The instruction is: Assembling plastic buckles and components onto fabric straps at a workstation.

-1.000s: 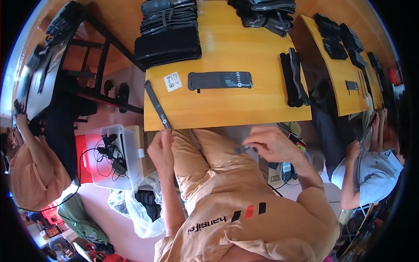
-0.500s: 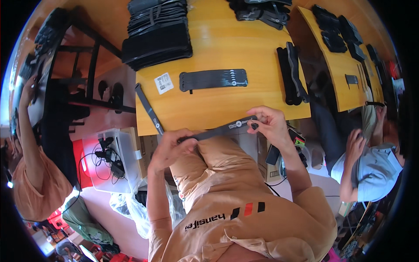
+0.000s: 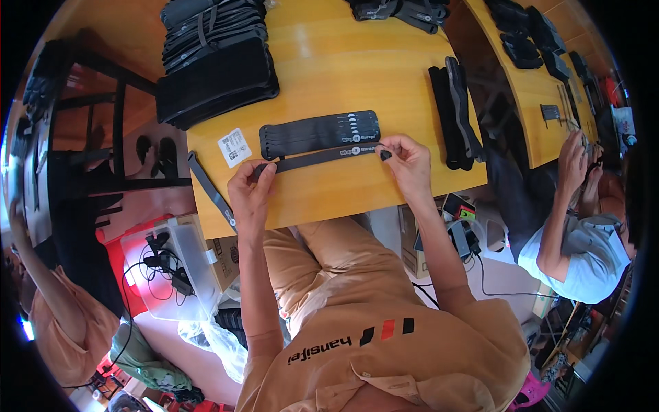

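A long black strap (image 3: 312, 158) with pale print near its right end stretches between my two hands, just above the near part of the table. My left hand (image 3: 248, 196) pinches its left end between thumb and fingers. At the other end my right hand (image 3: 412, 165) grips the strap close to a small black piece. Right behind the held strap lies a row of overlapping black straps (image 3: 309, 134), their printed ends to the right. Another single strap (image 3: 211, 191) lies slanted at the table's left edge. Beside the row is a white printed label (image 3: 234, 147).
On the yellow table (image 3: 322, 75), a tall stack of black straps (image 3: 216, 82) stands back left. More bundles (image 3: 398, 12) lie at the far edge, and folded straps (image 3: 454, 113) at the right. A clear bin with cables (image 3: 168, 268) is below left. People work on both sides.
Both hands have moved forward from over my lap to above the table, carrying the strap up next to the row. The strap now lies straighter between them.
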`<control>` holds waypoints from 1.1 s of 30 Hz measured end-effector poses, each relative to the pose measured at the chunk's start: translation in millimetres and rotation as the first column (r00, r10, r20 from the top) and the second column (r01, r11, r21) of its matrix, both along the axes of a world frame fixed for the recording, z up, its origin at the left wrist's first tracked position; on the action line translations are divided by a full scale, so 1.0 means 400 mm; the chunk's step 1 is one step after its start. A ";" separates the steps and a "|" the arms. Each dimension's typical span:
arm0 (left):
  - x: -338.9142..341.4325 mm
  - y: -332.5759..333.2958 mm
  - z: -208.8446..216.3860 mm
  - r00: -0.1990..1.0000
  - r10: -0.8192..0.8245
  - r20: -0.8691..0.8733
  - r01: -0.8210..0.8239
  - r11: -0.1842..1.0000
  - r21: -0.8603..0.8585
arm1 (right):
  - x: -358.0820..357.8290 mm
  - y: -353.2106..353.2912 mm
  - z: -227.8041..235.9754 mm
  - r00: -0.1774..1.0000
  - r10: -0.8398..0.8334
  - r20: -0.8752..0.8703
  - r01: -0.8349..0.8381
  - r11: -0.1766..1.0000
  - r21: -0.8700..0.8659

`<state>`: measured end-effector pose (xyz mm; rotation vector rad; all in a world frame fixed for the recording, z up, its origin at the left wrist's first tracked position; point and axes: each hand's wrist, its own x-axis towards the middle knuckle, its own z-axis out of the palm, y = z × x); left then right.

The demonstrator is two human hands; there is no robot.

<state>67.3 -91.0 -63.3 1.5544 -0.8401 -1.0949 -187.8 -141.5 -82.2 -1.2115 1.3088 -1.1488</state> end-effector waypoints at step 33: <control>-0.027 -0.051 -0.019 0.943 0.109 0.314 -0.113 0.994 -0.005 | 0.032 -0.008 -0.014 0.888 -0.256 -0.381 0.172 0.955 -0.240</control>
